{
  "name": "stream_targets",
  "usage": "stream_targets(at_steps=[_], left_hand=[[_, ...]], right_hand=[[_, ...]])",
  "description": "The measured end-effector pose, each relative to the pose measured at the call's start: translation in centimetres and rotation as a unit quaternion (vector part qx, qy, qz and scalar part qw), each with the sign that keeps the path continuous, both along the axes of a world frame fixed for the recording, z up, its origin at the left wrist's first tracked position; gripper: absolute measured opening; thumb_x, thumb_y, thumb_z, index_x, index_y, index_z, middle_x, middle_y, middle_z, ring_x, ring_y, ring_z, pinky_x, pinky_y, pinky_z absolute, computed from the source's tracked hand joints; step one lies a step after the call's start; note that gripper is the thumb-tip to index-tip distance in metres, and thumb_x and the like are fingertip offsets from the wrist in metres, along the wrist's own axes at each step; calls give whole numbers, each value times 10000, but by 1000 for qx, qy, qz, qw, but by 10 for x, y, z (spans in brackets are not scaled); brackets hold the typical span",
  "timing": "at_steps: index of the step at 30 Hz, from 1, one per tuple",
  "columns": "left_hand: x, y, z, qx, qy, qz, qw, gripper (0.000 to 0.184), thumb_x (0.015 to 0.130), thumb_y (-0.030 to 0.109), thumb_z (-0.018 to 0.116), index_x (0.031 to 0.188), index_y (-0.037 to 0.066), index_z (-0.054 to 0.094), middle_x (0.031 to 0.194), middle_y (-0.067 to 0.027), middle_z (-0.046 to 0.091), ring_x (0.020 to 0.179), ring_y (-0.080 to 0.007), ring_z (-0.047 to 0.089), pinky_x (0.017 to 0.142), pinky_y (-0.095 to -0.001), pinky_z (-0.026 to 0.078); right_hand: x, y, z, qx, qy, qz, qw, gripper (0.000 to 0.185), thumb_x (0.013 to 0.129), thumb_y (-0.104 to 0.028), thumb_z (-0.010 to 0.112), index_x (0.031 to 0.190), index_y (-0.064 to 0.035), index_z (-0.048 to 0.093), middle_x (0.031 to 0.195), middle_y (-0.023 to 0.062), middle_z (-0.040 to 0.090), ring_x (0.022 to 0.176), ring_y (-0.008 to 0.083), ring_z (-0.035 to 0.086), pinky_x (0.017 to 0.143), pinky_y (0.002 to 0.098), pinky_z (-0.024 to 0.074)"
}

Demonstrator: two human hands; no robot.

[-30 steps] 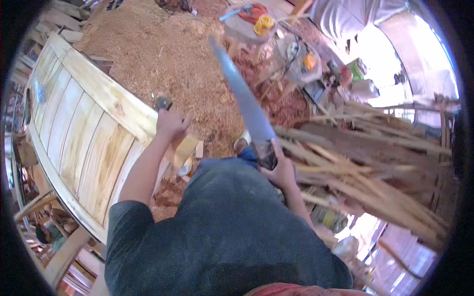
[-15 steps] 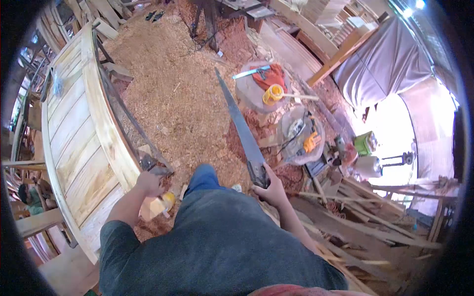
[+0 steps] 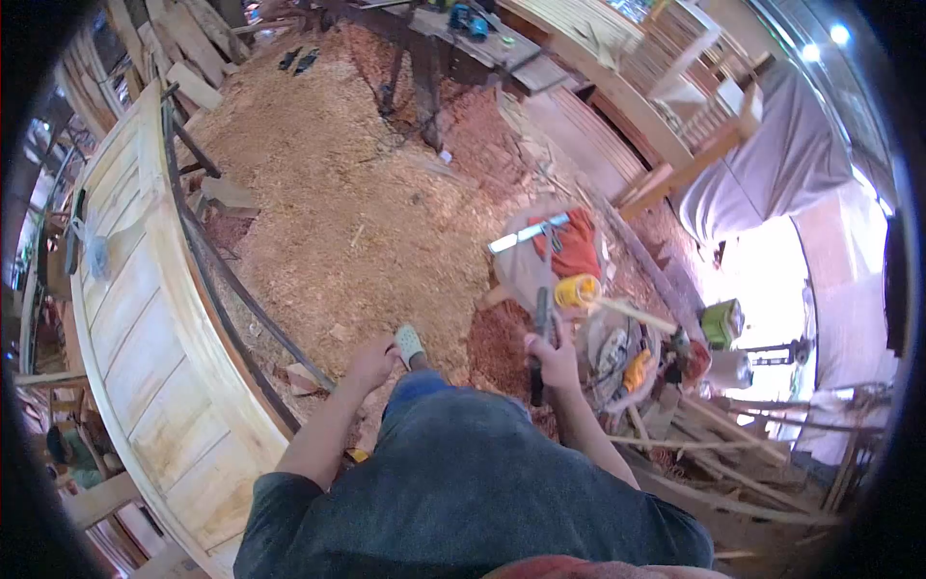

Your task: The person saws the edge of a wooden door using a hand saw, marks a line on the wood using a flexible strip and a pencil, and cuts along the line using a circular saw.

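There are two hands. The right hand [image 3: 555, 364] is wrapped around the dark handle of one saw [image 3: 543, 307]. The saw is up in front of the person's body, with its blade pointing away. We see the blade nearly edge-on, so it looks very thin. The left hand [image 3: 370, 365] has bent fingers, and I cannot tell if it pinches anything. Near it is one pale green shoe [image 3: 410, 341].

To the right of the saw are two stools. The first stool [image 3: 521, 272] holds one red cloth [image 3: 577, 246], one yellow tub [image 3: 578, 290] and one shiny blue strip [image 3: 521, 236]. The second stool [image 3: 606, 398] holds one orange tool [image 3: 637, 371] and some other things too mixed up to count.

On the left is one long wooden panel [image 3: 178, 386] with one clear plastic bag [image 3: 96, 256] on it. Wood bits cover the floor [image 3: 338, 193]. Far off are two dark sandals [image 3: 298, 61] and one tabletop [image 3: 526, 69] with one blue tool [image 3: 470, 22] on it. Two bright lights [image 3: 811, 52] shine at the top right.
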State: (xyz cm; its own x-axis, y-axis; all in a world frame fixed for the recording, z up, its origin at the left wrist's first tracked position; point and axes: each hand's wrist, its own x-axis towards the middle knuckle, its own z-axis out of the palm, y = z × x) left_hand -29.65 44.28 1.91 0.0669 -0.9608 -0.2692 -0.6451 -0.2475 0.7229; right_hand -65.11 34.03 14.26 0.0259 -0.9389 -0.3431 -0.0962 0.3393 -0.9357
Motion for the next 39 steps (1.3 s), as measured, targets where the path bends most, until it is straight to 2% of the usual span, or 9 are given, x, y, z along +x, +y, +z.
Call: stream_targets(at_steps=[4,7,13,19,23,24,32,35,39], left_hand=[[71,-92,81,2,-43,62,997,300,984,344,606,1001,62,708,923,-189,716,889,-379,691,793,-482,528],[117,-129,91,-47,-52,158,985,294,967,341,632,971,57,709,873,-186,701,835,-366,688,753,-477,520],[156,-138,21,-91,-111,153,978,326,929,359,663,914,40,723,780,-186,687,781,-363,695,733,-470,531],[171,-193,17,197,-129,-12,972,389,919,413,676,1092,74,756,955,-166,763,888,-362,731,793,-472,557],[227,-256,-53,224,-76,56,970,385,927,414,677,1097,77,755,982,-175,765,925,-353,734,838,-465,566],[233,-276,-52,242,-52,76,966,374,930,405,676,1087,74,754,995,-180,762,939,-348,731,847,-463,562],[272,-514,41,325,-214,10,921,283,955,332,665,1017,66,739,950,-152,752,894,-312,714,790,-435,547],[277,-597,70,195,-150,117,962,289,950,353,680,1081,107,756,933,-149,746,858,-299,713,778,-418,553],[255,-646,111,104,-125,162,973,336,954,359,676,1119,75,750,918,-162,749,850,-263,730,781,-392,563]], right_hand=[[64,-75,58,101,-218,-110,964,328,933,-273,697,1175,-95,565,802,37,581,586,132,559,529,262,498],[87,-126,62,77,-240,-120,960,218,998,-218,580,1188,-112,558,778,6,536,575,112,534,527,260,492],[115,-221,46,-41,-139,-116,983,477,947,-87,640,1397,-66,484,836,-16,516,662,62,511,586,238,435],[133,-346,35,-59,-103,-136,984,745,927,-122,648,1585,-44,307,819,-1,495,653,73,523,564,247,451],[129,-465,-77,-157,253,-114,948,865,894,-221,685,1629,-48,263,1233,176,642,1067,260,658,916,366,540],[135,-491,-61,-116,262,-101,953,948,871,-298,722,1650,-92,224,1482,268,528,1326,362,567,1083,443,462],[146,-712,-88,12,376,-36,926,1006,865,-458,720,1657,-157,178,1445,287,565,1211,464,632,1015,521,506],[148,-780,-137,-108,437,-70,890,1009,870,-466,716,1661,-173,163,1393,286,606,1141,475,664,979,532,524],[169,-860,-105,86,398,-26,913,1013,837,-453,759,1636,-103,246,1428,309,563,1259,462,598,1055,506,483]])
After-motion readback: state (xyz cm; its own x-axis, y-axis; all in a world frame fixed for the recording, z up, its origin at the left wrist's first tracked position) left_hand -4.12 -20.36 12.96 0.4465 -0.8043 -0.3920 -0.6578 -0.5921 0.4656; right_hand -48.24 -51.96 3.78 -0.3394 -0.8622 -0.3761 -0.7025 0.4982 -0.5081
